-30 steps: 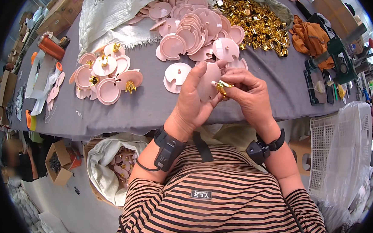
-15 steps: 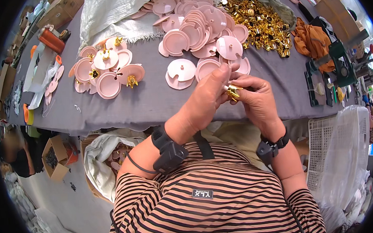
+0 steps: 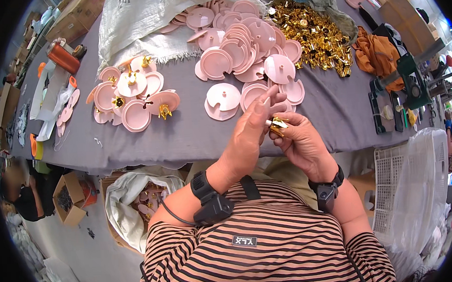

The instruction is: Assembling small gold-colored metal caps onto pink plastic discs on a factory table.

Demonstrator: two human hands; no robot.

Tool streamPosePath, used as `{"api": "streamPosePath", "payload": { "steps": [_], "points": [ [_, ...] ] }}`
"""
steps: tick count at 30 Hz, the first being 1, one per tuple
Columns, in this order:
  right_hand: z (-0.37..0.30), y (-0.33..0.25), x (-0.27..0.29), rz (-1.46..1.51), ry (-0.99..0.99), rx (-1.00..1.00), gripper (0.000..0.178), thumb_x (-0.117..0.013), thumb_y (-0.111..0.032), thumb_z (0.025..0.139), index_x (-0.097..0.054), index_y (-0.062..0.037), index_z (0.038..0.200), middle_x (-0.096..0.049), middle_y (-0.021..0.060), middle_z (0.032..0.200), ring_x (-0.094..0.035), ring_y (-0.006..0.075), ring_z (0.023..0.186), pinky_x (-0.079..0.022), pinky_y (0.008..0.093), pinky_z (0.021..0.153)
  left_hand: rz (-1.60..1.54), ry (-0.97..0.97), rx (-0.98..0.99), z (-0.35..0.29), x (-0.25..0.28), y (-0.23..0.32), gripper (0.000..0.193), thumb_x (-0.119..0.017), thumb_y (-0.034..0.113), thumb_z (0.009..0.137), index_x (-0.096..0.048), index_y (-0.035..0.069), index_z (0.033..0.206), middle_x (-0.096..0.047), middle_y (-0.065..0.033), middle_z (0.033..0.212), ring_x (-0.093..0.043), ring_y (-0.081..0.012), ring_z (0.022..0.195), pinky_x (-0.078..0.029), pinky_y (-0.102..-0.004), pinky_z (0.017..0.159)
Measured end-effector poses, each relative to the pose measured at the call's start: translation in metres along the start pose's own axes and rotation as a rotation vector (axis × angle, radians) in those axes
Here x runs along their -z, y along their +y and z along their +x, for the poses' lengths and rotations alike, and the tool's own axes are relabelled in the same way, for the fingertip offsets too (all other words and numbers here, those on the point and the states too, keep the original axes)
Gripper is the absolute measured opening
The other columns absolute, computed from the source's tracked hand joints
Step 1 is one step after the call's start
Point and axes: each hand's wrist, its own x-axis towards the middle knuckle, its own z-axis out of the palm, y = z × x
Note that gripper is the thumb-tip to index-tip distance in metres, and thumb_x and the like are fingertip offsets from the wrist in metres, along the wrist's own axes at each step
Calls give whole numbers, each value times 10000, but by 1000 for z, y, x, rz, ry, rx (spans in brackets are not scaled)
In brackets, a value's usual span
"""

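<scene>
Head view: my left hand (image 3: pixel 251 134) and right hand (image 3: pixel 301 144) pinch a small gold clip (image 3: pixel 276 124); light, stiff, probably slippery, best gripped by its edges.

surface (image 3: pixel 194 130): grey cloth cover | far middle: heap of pink discs (image 3: pixel 240 42) spilling from a white sack (image 3: pixel 146 22) | far right: pile of gold metal pieces (image 3: pixel 315 34) | left: cluster of pink discs with gold pieces fitted (image 3: pixel 130 92) | right: orange cloth (image 3: pixel 378 56) | far left: orange spool (image 3: pixel 63 58)
</scene>
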Motion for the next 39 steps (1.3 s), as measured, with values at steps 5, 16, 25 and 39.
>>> {"api": "streamPosePath", "payload": {
  "steps": [5, 16, 25, 39],
  "points": [
    [9, 6, -2, -61, -81, 34, 195, -721, -32, 906, -718, 17, 1094, -732, 99, 1011, -689, 159, 883, -569, 262, 712, -100, 37, 14, -3, 14, 7, 741, -389, 529, 1041, -296, -1, 1550, -450, -154, 1475, -472, -265, 1328, -386, -397, 1105],
    [29, 16, -16, -175, 19, 43, 272, -677, -63, 950, -660, 10, 1212, -695, 73, 1109, -700, 157, 937, -584, 264, 815, 730, 12, -115, 19, 52, 39, 667, -715, 277, 881, -486, 24, 1454, -546, -150, 1393, -524, -241, 1285, -422, -366, 1077],
    [0, -16, 21, -536, 118, 469, 187, -672, -11, 925, -721, 23, 1102, -734, 75, 1010, -703, 144, 904, -569, 277, 775, 2334, -24, 213, 66, 213, 136, 514, -676, 492, 824, -724, 110, 1165, -645, -140, 1257, -557, -368, 1157, -420, -485, 1004],
    [110, -138, 186, -1732, 717, 920, 210, -695, -81, 830, -714, -45, 1035, -686, 168, 999, -665, 364, 940, -537, 432, 855, 1757, -42, -37, 41, 87, 60, 481, -784, 287, 816, -643, 51, 1211, -649, -178, 1211, -584, -379, 1156, -462, -481, 1000]
  ]
}}
